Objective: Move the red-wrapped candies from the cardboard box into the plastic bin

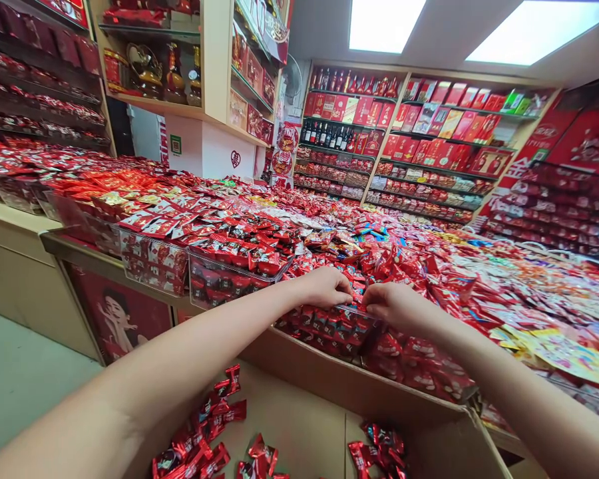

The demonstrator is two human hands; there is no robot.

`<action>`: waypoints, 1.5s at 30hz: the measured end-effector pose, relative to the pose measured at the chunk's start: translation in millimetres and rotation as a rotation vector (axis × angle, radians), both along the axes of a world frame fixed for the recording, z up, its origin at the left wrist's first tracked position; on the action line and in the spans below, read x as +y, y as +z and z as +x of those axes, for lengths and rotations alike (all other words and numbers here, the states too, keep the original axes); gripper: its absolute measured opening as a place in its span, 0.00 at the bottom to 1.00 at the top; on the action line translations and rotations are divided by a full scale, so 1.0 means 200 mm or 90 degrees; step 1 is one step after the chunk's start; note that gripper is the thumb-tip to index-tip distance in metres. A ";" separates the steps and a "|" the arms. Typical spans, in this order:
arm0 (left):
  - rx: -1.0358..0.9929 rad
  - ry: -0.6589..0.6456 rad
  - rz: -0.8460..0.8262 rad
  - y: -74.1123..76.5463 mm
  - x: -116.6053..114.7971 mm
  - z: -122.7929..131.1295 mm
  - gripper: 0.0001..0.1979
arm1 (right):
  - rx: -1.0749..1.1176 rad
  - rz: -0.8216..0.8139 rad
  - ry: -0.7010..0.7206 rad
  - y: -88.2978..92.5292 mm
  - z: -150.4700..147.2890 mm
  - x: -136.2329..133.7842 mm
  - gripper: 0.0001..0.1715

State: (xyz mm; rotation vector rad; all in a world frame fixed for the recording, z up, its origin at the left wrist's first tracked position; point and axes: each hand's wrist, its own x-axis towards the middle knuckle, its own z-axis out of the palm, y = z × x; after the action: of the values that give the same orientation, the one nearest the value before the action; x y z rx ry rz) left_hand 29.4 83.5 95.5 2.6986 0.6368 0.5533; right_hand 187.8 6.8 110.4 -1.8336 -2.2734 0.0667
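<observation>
My left hand (328, 287) reaches over the front rim of a clear plastic bin (324, 336) filled with red wrapped candies (355, 274). Its fingers are curled in at the candies, and their tips are partly hidden. Close on its right, my right hand (390, 305) is also closed, thumb and fingers together at the same rim. Whatever lies between the fingers of either hand cannot be made out. Below my arms stands an open cardboard box (299, 406), with loose red wrapped candies (214, 422) on its bottom.
More clear bins of candy stand to the left (152, 263) and right (419, 366) along the counter. Heaps of mixed candy (544, 286) spread behind and to the right. Shelves (379, 153) with bottles and red boxes line the back wall. A cabinet corner (217, 66) overhangs at upper left.
</observation>
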 end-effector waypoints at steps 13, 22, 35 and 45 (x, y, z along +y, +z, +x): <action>0.024 0.008 0.097 -0.04 0.01 0.01 0.13 | -0.050 0.009 -0.013 0.01 -0.02 0.00 0.15; 0.082 -0.016 0.071 0.04 -0.01 0.07 0.13 | -0.056 0.032 -0.039 0.00 -0.04 0.00 0.17; 0.160 -0.018 -0.046 0.09 -0.02 0.05 0.22 | -0.007 0.071 -0.054 -0.05 -0.02 -0.02 0.12; 0.158 -0.050 -0.002 0.08 -0.03 0.06 0.20 | 0.032 0.091 -0.039 -0.06 -0.02 -0.06 0.18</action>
State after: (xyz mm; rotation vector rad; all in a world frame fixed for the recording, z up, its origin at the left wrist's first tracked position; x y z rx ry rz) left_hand 41.0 77.2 111.5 2.7991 0.5882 0.1977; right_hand 183.1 -5.6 98.5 -1.8064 -2.1279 -0.0571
